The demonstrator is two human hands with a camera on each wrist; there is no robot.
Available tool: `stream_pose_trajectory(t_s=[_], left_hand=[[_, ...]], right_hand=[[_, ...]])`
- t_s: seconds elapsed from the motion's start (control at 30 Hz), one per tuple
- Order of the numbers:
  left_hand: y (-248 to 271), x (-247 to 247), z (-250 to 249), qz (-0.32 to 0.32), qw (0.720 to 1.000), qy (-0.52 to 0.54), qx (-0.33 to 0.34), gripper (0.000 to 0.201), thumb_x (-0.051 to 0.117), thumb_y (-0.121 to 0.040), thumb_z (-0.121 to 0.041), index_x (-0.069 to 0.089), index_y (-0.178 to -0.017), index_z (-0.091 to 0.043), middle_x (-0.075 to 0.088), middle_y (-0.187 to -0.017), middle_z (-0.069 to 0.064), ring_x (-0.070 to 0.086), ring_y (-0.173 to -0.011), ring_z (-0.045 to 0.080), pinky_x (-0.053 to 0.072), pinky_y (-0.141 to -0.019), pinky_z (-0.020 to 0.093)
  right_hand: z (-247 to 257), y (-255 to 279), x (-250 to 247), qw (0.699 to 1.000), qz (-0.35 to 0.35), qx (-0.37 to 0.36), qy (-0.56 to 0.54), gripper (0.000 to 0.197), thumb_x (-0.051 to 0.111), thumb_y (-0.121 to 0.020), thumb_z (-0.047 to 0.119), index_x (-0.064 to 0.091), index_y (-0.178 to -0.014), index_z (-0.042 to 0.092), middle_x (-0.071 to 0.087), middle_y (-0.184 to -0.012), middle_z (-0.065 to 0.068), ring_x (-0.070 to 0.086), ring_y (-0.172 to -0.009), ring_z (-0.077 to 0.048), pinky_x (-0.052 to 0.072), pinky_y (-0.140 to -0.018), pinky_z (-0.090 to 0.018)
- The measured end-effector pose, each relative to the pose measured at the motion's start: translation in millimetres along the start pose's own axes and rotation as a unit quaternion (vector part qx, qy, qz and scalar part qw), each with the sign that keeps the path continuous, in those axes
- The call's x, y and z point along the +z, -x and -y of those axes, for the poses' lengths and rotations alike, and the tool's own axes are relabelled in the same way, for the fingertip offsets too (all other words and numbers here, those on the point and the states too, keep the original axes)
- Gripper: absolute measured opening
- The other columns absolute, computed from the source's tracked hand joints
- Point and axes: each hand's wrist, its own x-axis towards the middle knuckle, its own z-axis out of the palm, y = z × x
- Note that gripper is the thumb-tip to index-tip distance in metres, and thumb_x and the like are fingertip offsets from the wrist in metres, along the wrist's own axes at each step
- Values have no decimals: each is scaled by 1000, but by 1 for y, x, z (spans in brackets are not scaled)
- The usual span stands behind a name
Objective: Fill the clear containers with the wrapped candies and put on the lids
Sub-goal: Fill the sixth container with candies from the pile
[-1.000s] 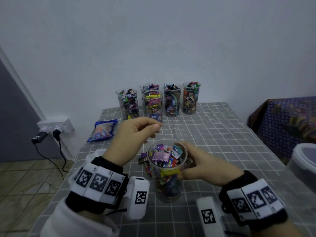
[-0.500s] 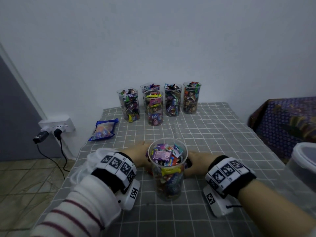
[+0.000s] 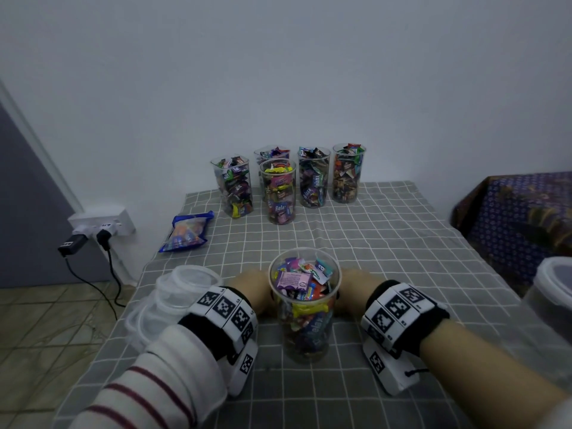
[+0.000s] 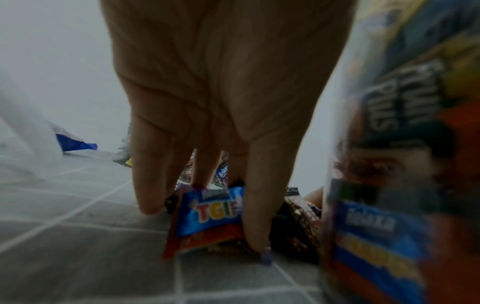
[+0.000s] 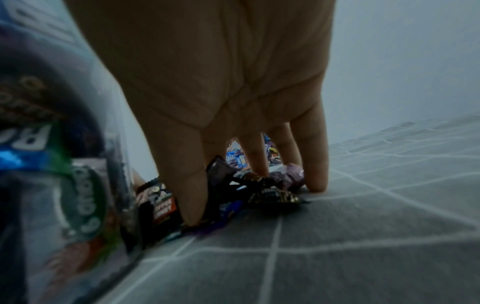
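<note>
Head view: tall clear candy-filled cup (image 3: 305, 305) hides the fingers of both hands and the loose wrapped candies behind it. Clear lidded tub (image 3: 554, 292) at the table's right edge is cut off by the frame. Wrist views: cup wall blurred, most wrapper print unreadable.

A full container (image 3: 305, 308) stands upright near the table's (image 3: 402, 243) front edge, with loose candies (image 4: 210, 218) behind it and a hand to either side. Five filled containers (image 3: 280, 193) line the back edge; a stack of lids (image 3: 173, 292) sits at the left edge, a candy bag (image 3: 185, 232) behind it.
</note>
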Motion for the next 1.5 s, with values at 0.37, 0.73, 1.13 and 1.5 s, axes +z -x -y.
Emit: stream_pose_trajectory(t_s=[0.37,0.73,1.13,1.5], left_hand=[[1,-1,0,-35,998,11,48,13,52,-89,-11,64,-91,-6,66,-96,12,62,-96,29,50,-89,38],[17,-10,3,-118,991,24,51,17,53,-91,-19,67,-97,-11,65,-95,8,55,-80,21,39,-70,26],[36,-33,9,-299,917,260,42,15,65,-87,-21,73,-97,-13,68,-85,3,60,-85,17,46,-76,32],[50,-49,4,-323,860,384,96,19,68,-83,-17,68,-72,-32,66,-73,-3,59,-74,18,52,-79,45]], right_hand=[[-9,-4,3,995,-72,-4,-67,23,54,-91,21,64,-112,21,62,-117,-6,58,-108,-24,48,-92,-31],[-18,8,-3,990,-100,17,-95,25,53,-89,16,65,-111,16,65,-112,-8,59,-104,-25,49,-88,-33],[-33,32,-34,951,-219,-7,-219,12,57,-88,13,58,-79,20,53,-72,3,52,-76,-19,37,-63,-26],[8,80,-79,833,-314,-197,-410,13,64,-83,3,66,-77,15,61,-75,-6,60,-71,-20,51,-72,-38]])
